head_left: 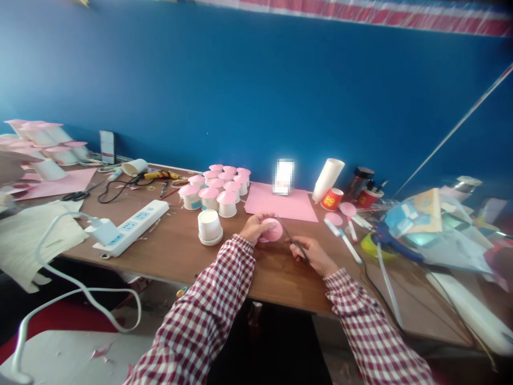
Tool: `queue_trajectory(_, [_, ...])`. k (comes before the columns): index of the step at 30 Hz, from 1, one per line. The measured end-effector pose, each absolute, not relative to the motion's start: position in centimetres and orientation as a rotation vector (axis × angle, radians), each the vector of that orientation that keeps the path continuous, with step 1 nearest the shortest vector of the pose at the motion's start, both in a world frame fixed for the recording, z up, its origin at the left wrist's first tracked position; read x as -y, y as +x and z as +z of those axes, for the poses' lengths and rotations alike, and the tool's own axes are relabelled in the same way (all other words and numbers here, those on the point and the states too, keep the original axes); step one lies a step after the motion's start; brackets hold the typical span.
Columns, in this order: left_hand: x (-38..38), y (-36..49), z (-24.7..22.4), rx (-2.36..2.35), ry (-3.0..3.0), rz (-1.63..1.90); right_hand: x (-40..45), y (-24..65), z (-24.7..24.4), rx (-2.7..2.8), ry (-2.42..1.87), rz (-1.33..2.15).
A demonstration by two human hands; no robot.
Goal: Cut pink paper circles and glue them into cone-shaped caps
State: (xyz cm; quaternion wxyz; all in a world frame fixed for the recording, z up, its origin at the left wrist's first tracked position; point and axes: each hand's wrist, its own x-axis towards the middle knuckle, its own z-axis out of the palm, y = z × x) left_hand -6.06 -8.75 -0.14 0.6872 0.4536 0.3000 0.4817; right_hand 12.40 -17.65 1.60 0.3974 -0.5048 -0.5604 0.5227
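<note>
My left hand (255, 226) pinches a round pink paper disc (273, 230) above the table's front part. In my right hand (316, 255) is a pair of dark scissors (298, 250), gripped by the handles, with the blades pointing up beside the disc's right edge. Whether the blades touch the paper I cannot tell. An upturned white paper cup (209, 226) stands to the left of my left hand. Behind it is a cluster of white cups topped with pink discs (227, 198). A pink paper sheet (280, 202) lies beyond my hands.
Left on the table are a white power strip (138, 227), a yellow glue gun (162, 175) and black scissors (78, 194). To the right are a red cup (332, 199), markers (350, 245) and a blue-handled tool (395, 243). A white cable (76, 283) hangs over the front edge.
</note>
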Motion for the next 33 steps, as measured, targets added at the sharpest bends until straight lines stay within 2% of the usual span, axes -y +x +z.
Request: queue_trajectory(33, [9.11, -6.09, 0.15, -0.769, 1.073, 0.983, 17.59, 12.52, 1.43, 1.517, -1.293, 1.284])
